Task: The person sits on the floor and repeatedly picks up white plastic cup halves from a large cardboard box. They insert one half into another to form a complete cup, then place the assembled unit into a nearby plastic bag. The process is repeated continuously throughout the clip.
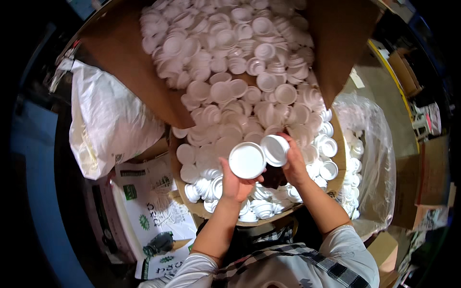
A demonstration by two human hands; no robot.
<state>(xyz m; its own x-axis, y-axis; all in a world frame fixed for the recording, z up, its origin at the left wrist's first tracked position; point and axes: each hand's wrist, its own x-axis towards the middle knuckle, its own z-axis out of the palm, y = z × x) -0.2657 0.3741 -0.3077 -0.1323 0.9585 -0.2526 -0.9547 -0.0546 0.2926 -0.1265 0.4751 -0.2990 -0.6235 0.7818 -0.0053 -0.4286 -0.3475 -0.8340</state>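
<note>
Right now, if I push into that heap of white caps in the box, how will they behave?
The white caps look like thin plastic, so probably light and stiff. They lie loose and piled, so a push would likely make them slide and tumble. The left hand holds one cap easily, suggesting little weight.

Both forearms are bare below pale grey sleeves (353, 242) pushed back above the elbows. A dark and white checked garment (288, 259) covers the chest.

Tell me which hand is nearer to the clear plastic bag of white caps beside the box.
Right. The right hand, holding a white cap, is on the side toward the clear plastic bag. The left hand, holding another cap, sits farther away, over the cardboard box.
</note>
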